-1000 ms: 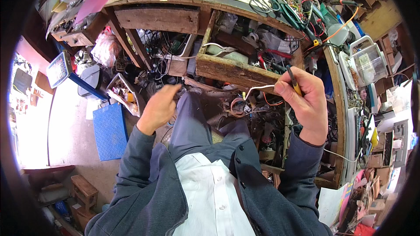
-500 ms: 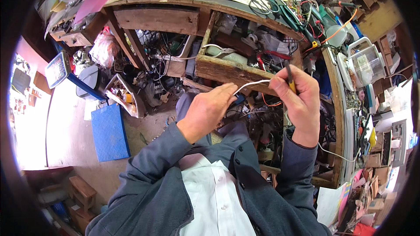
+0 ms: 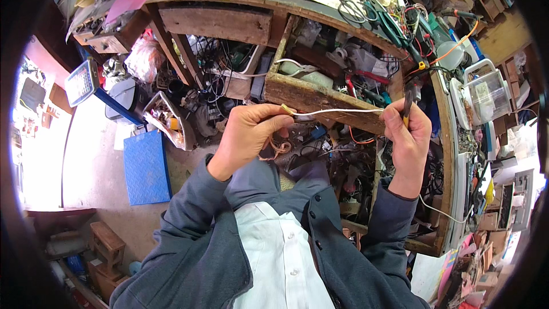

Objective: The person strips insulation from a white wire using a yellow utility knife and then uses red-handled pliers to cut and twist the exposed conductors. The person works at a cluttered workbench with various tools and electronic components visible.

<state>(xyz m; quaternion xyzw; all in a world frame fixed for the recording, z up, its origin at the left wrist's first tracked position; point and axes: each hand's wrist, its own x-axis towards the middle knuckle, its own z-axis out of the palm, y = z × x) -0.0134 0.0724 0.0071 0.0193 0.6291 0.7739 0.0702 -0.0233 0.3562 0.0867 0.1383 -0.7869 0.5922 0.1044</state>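
Note:
My left hand [image 3: 246, 137] is closed in a pinch at one end of a thin white cable [image 3: 337, 110]. A small yellow piece [image 3: 288, 110] sits at its fingertips where the cable begins; its kind is unclear. Below these fingers hangs a curled tan strip [image 3: 280, 147]. The cable runs nearly level to my right hand [image 3: 410, 143], which pinches it between thumb and forefinger. The same right hand also grips a slim tool [image 3: 408, 106] with a dark upper part and some yellow; its kind cannot be made out.
Ahead is a wooden workbench with an open drawer [image 3: 326, 98] full of tools and parts. Scissors [image 3: 350, 8] and wires lie on the bench. A clear plastic container [image 3: 483, 97] stands at right. On the left floor are a blue board [image 3: 146, 167] and an open box [image 3: 170, 120].
My left hand has moved left and turned, now pinching the yellow piece at the cable's end. The cable is stretched straighter. My right hand has shifted slightly right and down.

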